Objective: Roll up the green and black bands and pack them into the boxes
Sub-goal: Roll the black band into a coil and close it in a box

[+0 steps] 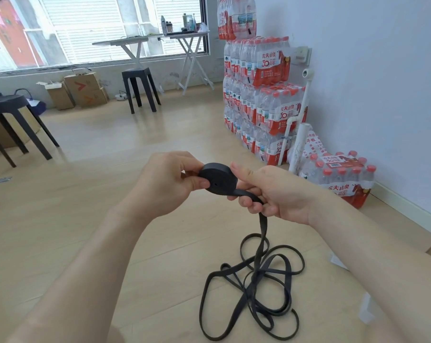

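head view looks down, close over hands [221, 186].

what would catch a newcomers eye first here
Mid-view, the left hand pinches a tight roll of black band while the right hand holds its tail. Below them the unrolled part lies in loose loops on the wooden floor. Against the right wall stands a tall stack of red-capped water bottle packs.

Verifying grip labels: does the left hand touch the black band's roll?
Touching. Head view: the left hand pinches the black band's roll, thumb on its flat face, fingers over its rim.
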